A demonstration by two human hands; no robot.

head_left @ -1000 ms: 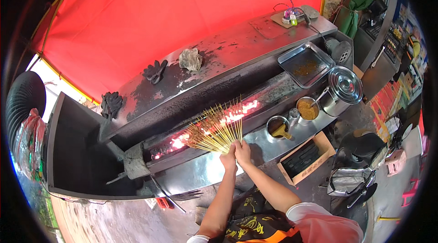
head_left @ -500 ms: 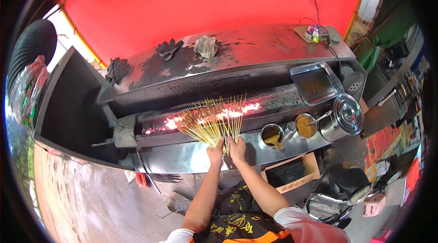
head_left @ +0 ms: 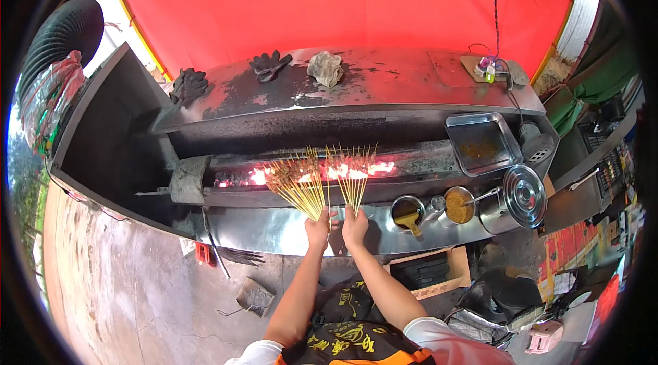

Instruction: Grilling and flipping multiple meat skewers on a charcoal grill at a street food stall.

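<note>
My left hand is closed round the stick ends of a fanned bunch of meat skewers. A second, smaller bunch of skewers is gripped in my right hand. Both bunches reach away from me, their meat ends over the glowing coals of a long metal grill. A narrow gap parts the two bunches, with one stick standing in it near my left fingers. My hands are side by side above the shiny front ledge.
Right of my hands stand a dark sauce pot with a yellow brush, a spice container with a spoon and a lidded pot. A metal tray rests at the grill's right end. Black gloves and a crumpled cloth lie behind.
The skewers, held close together in one wide fan before, are now split into two bunches. My hands have moved slightly apart. The whole view has shifted a little.
</note>
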